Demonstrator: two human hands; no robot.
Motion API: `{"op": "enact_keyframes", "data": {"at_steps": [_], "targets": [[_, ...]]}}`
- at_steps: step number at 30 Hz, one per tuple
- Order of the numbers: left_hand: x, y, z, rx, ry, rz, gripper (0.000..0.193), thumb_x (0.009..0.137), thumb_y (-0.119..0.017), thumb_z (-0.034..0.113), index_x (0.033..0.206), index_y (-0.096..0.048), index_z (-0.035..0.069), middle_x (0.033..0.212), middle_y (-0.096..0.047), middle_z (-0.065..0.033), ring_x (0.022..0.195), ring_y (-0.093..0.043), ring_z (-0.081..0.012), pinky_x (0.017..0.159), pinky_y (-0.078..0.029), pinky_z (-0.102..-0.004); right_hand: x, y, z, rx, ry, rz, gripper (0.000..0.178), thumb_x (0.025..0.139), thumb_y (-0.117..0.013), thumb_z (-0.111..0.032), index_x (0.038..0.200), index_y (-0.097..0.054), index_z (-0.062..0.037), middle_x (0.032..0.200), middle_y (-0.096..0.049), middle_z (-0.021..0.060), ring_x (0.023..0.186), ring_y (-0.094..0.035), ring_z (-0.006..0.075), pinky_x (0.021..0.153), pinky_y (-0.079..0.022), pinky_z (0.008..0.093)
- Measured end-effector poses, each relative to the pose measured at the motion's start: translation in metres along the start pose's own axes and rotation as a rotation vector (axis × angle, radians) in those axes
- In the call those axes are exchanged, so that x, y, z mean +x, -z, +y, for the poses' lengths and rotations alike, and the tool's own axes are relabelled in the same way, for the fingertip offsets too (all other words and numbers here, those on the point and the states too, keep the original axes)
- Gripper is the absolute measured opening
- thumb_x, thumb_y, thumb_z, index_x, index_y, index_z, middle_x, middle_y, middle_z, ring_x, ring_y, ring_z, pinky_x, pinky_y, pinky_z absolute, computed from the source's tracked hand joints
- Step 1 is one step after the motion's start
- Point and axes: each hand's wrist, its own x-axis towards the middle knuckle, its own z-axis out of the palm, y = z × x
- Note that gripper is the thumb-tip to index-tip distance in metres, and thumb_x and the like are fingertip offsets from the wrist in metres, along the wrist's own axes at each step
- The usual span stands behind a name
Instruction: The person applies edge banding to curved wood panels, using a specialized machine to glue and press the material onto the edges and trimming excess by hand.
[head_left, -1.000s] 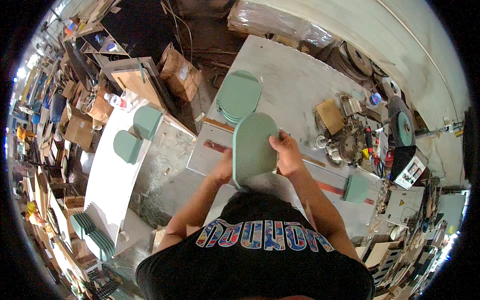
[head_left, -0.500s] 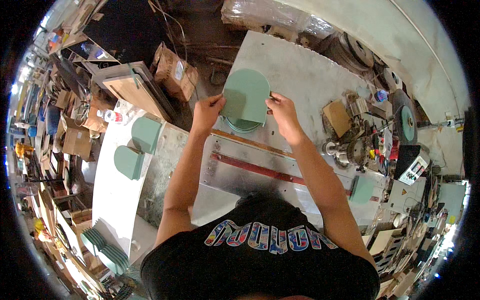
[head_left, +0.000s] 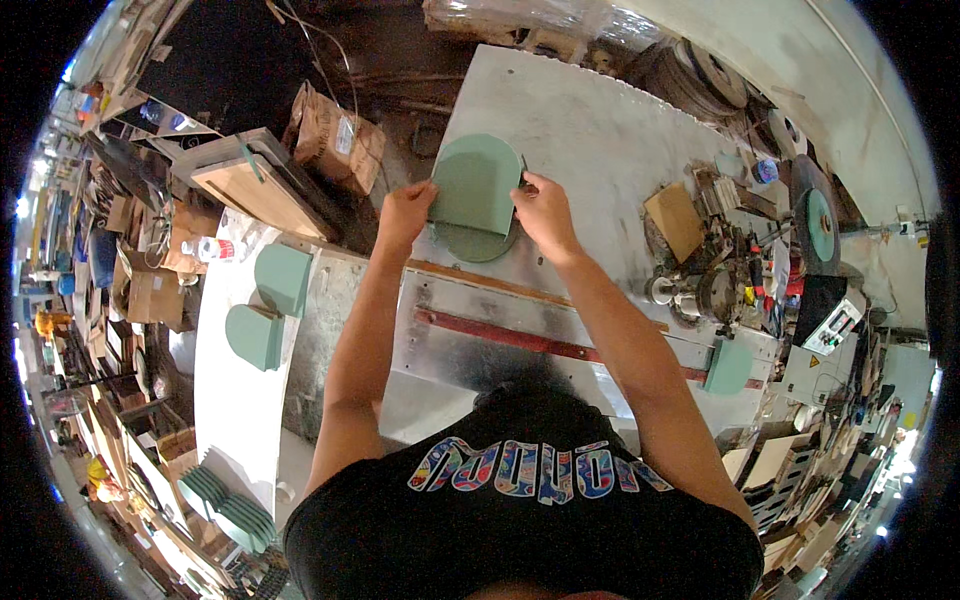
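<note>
Between my two hands is a green panel [head_left: 475, 180] with one rounded end and a straight near edge. My left hand [head_left: 408, 212] pinches its left side, and my right hand [head_left: 545, 215] is closed at its right edge. Beneath it, more green panels [head_left: 478, 247] show a curved near edge on the grey metal table [head_left: 590, 150]; how many lie there is hidden. A thin dark sliver shows by my right fingertips, too small to make out.
Similar green pieces [head_left: 255, 335] lie on the white surface at left, and several stand in a row [head_left: 240, 520] lower left. Another green piece [head_left: 728, 366] sits at the table's right end. Machine parts [head_left: 700, 290] and a brown board [head_left: 676, 218] crowd the right side.
The held panel has shifted slightly left in view and turned a little, so its near edge slants. More of the panel beneath shows. The whole view has also shifted slightly.
</note>
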Motion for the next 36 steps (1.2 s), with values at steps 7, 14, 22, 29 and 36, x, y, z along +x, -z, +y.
{"op": "enact_keyframes", "data": {"at_steps": [7,14,22,29,36], "targets": [[-0.016,-0.005,0.015,0.203,-0.075,0.141,0.040,0.103,-0.075,0.027,0.127,-0.076,-0.004,0.109,-0.081,-0.0145,0.098,-0.073,-0.0208,0.088,-0.056,-0.0369,-0.019,0.014,0.004,0.038,0.202,0.131,0.043,0.108,-0.070,-0.022,0.142,-0.066,0.0031,0.093,-0.074,0.0061,0.074,-0.066,0.0122,0.067,-0.057,0.0298],[-0.133,-0.070,-0.014,0.170,-0.651,0.573,0.031,0.099,-0.071,0.001,0.130,-0.068,0.000,0.123,-0.066,-0.0161,0.111,-0.066,-0.0299,0.094,-0.055,-0.0403,-0.196,0.118,0.064,0.094,0.077,-0.008,0.030,0.105,-0.070,-0.028,0.119,-0.076,-0.0019,0.099,-0.077,0.0162,0.086,-0.073,0.0279,0.080,-0.058,0.0427],[-0.273,-0.237,-0.177,0.096,-0.137,-0.191,0.031,0.101,-0.070,0.008,0.131,-0.068,-0.002,0.120,-0.074,-0.0161,0.100,-0.071,-0.0216,0.090,-0.059,-0.0376,-0.345,0.287,0.199,-0.265,-0.179,0.006,0.025,0.097,-0.079,-0.026,0.112,-0.079,-0.0067,0.106,-0.078,0.0130,0.094,-0.075,0.0332,0.085,-0.060,0.0429],[-0.332,-0.343,-0.086,0.314,-0.422,-0.533,0.031,0.102,-0.070,0.013,0.131,-0.069,0.004,0.125,-0.072,-0.0172,0.108,-0.073,-0.0300,0.090,-0.060,-0.0409,-0.342,0.490,0.239,-1.027,-0.006,-0.100,0.107,0.065,-0.102,-0.031,0.157,-0.049,-0.0200,0.164,-0.044,0.0151,0.149,-0.045,0.0419,0.116,-0.045,0.0609],[-0.353,-0.415,-0.057,0.305,-0.458,-0.521,0.030,0.103,-0.068,0.013,0.132,-0.068,0.003,0.122,-0.074,-0.0208,0.106,-0.076,-0.0330,0.087,-0.062,-0.0420,-0.326,0.540,0.271,-1.213,-0.032,-0.400,0.154,0.052,-0.107,-0.039,0.175,-0.015,-0.0321,0.180,-0.019,0.0118,0.163,-0.023,0.0458,0.124,-0.033,0.0757]]}}
